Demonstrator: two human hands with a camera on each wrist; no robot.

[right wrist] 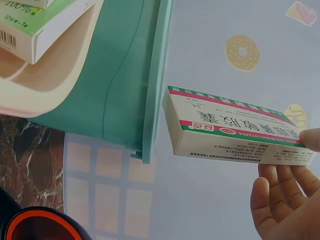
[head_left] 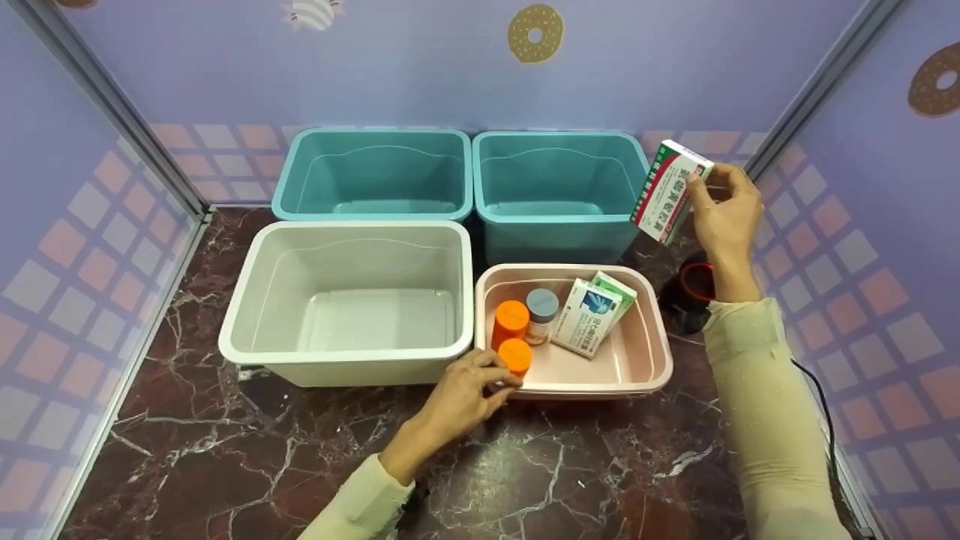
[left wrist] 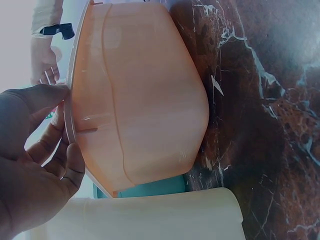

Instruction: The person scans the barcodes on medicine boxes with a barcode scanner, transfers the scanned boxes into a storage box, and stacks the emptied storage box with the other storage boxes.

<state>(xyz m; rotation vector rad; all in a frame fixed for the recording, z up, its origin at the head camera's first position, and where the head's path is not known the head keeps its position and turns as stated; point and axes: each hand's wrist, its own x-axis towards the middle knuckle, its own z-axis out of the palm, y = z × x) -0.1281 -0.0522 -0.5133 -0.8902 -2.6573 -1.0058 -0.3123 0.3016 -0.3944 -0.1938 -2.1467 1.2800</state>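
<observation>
My right hand pinches a white medicine box with green and red bands, held up beside the right teal bin. In the right wrist view the thumb lies on the medicine box's printed face, the fingers beneath. My left hand grips the near left rim of the pink basin, close to an orange-capped bottle. Inside the basin are another orange-capped bottle, a grey-capped bottle, a white medicine box and a green-and-white box.
A second teal bin stands at the back left, with a large off-white bin in front of it. A dark cup-like object with a red inner ring sits right of the basin. Walls enclose the marble table.
</observation>
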